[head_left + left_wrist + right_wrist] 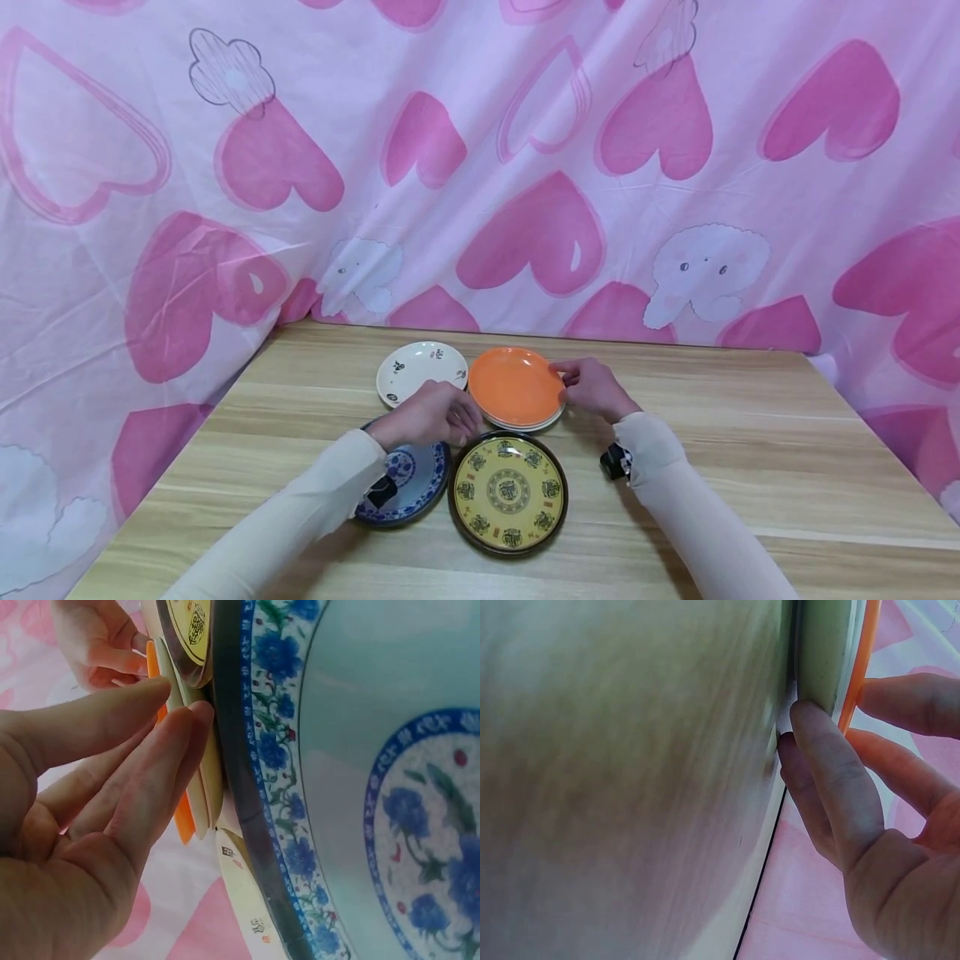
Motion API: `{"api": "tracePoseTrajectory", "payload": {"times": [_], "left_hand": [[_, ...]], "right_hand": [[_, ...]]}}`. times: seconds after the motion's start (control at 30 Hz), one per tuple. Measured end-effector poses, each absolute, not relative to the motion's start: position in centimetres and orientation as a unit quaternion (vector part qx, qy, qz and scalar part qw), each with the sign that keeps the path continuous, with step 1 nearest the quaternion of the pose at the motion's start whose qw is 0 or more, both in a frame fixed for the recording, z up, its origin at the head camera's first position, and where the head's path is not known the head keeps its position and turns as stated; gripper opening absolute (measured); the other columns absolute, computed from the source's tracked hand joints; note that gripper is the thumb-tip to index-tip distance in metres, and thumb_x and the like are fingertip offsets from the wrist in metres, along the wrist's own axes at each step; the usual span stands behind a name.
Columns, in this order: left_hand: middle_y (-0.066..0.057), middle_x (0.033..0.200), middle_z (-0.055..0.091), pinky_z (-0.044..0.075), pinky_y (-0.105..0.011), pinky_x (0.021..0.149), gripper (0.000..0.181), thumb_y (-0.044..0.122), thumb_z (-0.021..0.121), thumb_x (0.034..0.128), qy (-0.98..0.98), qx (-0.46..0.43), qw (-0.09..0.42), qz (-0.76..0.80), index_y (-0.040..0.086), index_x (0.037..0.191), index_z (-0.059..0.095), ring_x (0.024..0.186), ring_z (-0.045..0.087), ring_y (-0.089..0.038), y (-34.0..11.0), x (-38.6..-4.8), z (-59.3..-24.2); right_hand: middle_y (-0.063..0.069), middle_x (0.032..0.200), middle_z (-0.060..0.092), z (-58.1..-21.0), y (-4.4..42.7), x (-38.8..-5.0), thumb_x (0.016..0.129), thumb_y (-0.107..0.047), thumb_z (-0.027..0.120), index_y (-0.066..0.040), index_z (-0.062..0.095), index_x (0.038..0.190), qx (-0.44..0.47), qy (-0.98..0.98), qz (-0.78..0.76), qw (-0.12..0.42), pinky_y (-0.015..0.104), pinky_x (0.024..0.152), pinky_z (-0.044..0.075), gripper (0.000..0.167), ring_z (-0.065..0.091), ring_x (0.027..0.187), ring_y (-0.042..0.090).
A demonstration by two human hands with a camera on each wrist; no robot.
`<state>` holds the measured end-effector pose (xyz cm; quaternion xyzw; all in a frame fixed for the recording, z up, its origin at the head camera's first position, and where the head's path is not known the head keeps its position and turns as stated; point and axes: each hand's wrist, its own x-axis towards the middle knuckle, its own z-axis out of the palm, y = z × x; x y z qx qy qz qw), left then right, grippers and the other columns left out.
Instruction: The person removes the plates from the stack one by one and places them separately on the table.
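An orange plate (516,385) tops a stack with pale plates (196,776) under it. My right hand (596,389) is at the stack's right edge; in the right wrist view, the fingers and thumb of that hand (885,787) grip the rim of the orange plate (861,664), other fingertips lying along the pale plate below. My left hand (433,414) hovers over the blue-patterned plate (427,479), its loosely bent fingers by the stack's front-left edge. In the left wrist view this hand (97,787) partly hides the stack; contact cannot be told.
A white plate (420,367) with small dark prints lies left of the stack. In front of the stack is a yellow patterned plate (508,492) with a dark rim. All stand on a wooden table (750,433), with a pink heart-print cloth (525,167) hanging behind.
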<state>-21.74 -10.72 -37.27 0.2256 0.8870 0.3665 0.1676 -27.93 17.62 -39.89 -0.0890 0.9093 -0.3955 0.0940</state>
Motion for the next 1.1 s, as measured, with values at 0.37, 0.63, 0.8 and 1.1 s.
{"api": "tracePoseTrajectory", "payload": {"times": [0.37,0.63,0.8,1.1], "left_hand": [[-0.011,0.101,0.076,0.062,-0.025,0.085,0.042,-0.014,0.069,0.0789,0.899,0.137,0.129,0.396,-0.002,0.119,0.068,0.092,0.073,-0.018,-10.3,-22.2,-37.4],[-0.009,0.101,0.075,0.061,-0.029,0.089,0.051,-0.017,0.055,0.0754,0.915,0.117,0.100,0.374,-0.003,0.124,0.066,0.098,0.071,-0.020,-9.9,-22.6,-37.5],[-0.010,0.101,0.076,0.060,-0.030,0.092,0.054,-0.016,0.054,0.0743,0.916,0.093,0.096,0.378,-0.003,0.126,0.065,0.098,0.071,-0.020,-9.6,-23.0,-37.5],[-0.010,0.103,0.074,0.058,-0.035,0.098,0.039,-0.012,0.059,0.0830,0.914,0.090,0.100,0.383,-0.002,0.120,0.067,0.101,0.070,-0.022,-9.4,-23.4,-37.6]], "right_hand": [[0.022,0.118,0.070,-39.9,17.8,-27.7,0.077,0.003,0.066,-0.001,0.059,0.137,-0.090,0.910,-0.394,0.092,0.029,0.078,0.059,0.061,0.066,0.105,0.029],[0.024,0.119,0.069,-39.8,17.6,-27.8,0.076,0.003,0.066,0.000,0.058,0.137,-0.094,0.908,-0.396,0.096,0.032,0.081,0.061,0.062,0.066,0.107,0.032],[0.023,0.119,0.069,-39.8,17.5,-27.7,0.076,0.003,0.066,0.000,0.058,0.138,-0.090,0.905,-0.403,0.103,0.031,0.081,0.061,0.063,0.065,0.108,0.032],[0.026,0.123,0.066,-39.7,17.6,-27.8,0.077,0.008,0.060,0.002,0.056,0.138,-0.097,0.903,-0.405,0.106,0.029,0.078,0.061,0.062,0.065,0.107,0.032]]}}
